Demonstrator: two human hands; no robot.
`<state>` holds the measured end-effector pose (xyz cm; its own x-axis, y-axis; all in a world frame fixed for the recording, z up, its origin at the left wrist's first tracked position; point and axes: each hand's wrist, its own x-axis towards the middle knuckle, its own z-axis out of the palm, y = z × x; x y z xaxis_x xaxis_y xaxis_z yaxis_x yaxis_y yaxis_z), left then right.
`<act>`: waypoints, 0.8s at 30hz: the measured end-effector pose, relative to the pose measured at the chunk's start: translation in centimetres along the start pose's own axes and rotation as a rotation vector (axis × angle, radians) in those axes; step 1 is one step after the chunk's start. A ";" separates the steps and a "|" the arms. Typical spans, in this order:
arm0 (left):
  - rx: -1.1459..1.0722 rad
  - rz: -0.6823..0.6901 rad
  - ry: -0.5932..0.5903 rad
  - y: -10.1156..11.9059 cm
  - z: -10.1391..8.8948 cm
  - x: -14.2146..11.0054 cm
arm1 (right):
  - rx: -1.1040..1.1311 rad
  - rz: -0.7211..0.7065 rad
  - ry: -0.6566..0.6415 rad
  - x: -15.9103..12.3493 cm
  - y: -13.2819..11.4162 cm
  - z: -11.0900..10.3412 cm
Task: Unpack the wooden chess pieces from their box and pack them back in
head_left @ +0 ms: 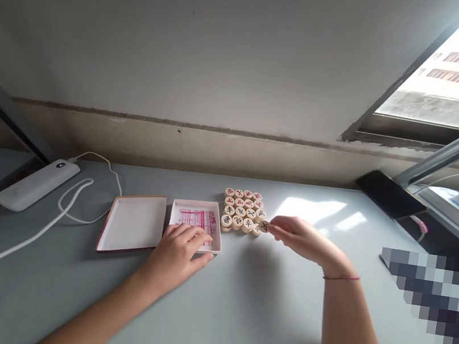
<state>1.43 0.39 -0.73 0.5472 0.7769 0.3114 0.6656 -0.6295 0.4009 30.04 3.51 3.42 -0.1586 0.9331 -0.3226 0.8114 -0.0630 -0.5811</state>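
Bare forearms (100, 313) reach over the tabletop (260, 314); the left hand (177, 256) rests spread on a pink-lined box (195, 204) just beside the wooden xiangqi pieces (241, 209). The right hand (300, 239) pinches one piece (264, 226) at their edge.

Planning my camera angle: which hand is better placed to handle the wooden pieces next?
Likely the right hand: its fingers are at the edge of the pieces, holding one piece. The left hand rests on the box, farther from them.
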 end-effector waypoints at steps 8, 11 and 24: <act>0.065 -0.031 -0.071 0.0 0.1 -0.2 | -0.048 0.130 -0.075 1.0 0.7 0.8; 0.100 -0.030 -0.065 -0.2 -0.4 -0.1 | -0.092 0.122 -0.069 0.8 0.5 1.0; 0.150 -0.483 -0.234 -2.7 -5.6 -0.9 | -0.347 0.146 0.102 1.6 -1.0 3.3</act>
<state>-3.73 1.45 2.73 0.2483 0.9650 -0.0842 0.9245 -0.2101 0.3179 27.08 3.86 1.04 0.0154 0.9548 -0.2969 0.9662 -0.0906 -0.2412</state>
